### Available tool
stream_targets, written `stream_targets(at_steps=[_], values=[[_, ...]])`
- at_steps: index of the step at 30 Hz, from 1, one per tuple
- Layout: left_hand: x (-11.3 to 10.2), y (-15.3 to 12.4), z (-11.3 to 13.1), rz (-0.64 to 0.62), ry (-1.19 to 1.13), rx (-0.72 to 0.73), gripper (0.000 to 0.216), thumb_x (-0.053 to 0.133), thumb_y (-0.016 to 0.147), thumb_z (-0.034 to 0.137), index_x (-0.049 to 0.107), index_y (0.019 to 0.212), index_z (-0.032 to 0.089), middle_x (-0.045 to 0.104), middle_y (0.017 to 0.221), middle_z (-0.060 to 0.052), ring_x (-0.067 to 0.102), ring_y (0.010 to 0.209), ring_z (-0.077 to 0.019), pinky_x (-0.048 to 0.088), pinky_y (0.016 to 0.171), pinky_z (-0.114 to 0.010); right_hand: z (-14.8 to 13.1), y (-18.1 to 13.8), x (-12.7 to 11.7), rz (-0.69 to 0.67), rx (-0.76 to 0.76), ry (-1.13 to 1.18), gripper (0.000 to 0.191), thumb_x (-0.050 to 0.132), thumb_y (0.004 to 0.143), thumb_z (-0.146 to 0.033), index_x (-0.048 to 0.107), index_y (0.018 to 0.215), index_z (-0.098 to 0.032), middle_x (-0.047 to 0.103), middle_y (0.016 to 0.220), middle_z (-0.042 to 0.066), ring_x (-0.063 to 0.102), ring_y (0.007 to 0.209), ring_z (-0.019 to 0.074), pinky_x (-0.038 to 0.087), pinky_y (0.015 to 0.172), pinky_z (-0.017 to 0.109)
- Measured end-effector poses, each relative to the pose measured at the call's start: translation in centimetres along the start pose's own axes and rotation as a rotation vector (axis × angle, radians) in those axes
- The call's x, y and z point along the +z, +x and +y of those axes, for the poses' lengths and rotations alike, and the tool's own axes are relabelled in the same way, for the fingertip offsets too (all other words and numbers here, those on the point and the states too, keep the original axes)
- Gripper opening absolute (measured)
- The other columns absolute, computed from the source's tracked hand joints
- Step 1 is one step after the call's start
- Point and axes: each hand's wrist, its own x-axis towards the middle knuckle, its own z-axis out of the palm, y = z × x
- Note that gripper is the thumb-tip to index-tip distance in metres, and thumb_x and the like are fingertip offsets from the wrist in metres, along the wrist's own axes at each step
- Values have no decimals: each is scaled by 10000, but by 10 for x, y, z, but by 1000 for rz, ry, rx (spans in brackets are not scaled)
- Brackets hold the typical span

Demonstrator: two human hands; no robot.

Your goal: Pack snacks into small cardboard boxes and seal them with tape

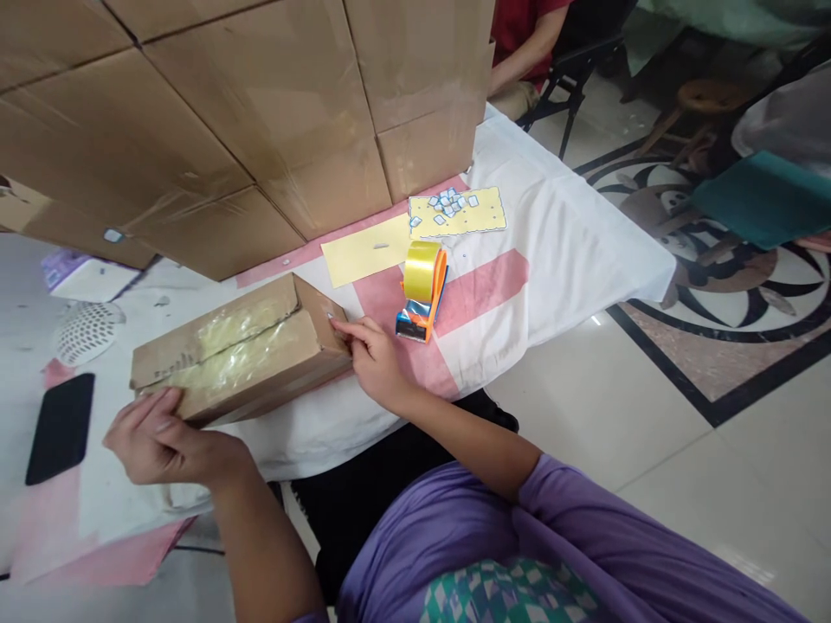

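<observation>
A small brown cardboard box [240,355], its top seam covered with clear tape, lies on the white and pink tablecloth [558,251]. My left hand [159,437] grips the box's near left end, fingers curled over the edge. At the right end, my right hand [371,355] presses its fingertips flat against the box's side. An orange tape dispenser [423,290] with a yellow-tinted roll stands just right of my right hand.
Large stacked cardboard boxes [260,112] wall off the table's far side. Two yellow sheets [458,212], one carrying several small white tags, lie beyond the dispenser. A black phone [61,426] and a white perforated disc [87,329] lie at the left. Another person in red [519,43] sits beyond.
</observation>
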Motion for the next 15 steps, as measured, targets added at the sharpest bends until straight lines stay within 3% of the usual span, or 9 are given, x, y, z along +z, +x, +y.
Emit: stream_targets(at_steps=[3,7,15], values=[[1,0,3,14,44,-9,388,432,964,342,714,860,97,681,884,-136,681,981,-274,505,946,-492,-4,-4,0,53,18,13,467,415,944,-77,720,1243,-264,607,1052,38,621,987,148,519,928,288],[0,-2,9,11,181,-78,432,364,972,361,708,870,119,708,939,-143,691,1008,-259,520,961,-474,-4,-6,2,79,20,80,419,426,920,-90,757,1127,-241,626,1045,36,631,994,150,524,918,284],[0,-1,9,23,187,-56,441,377,950,347,730,860,98,716,900,-147,702,986,-254,543,943,-455,9,-3,0,113,153,211,379,455,851,-99,788,984,-221,666,1036,37,630,964,153,530,884,279]])
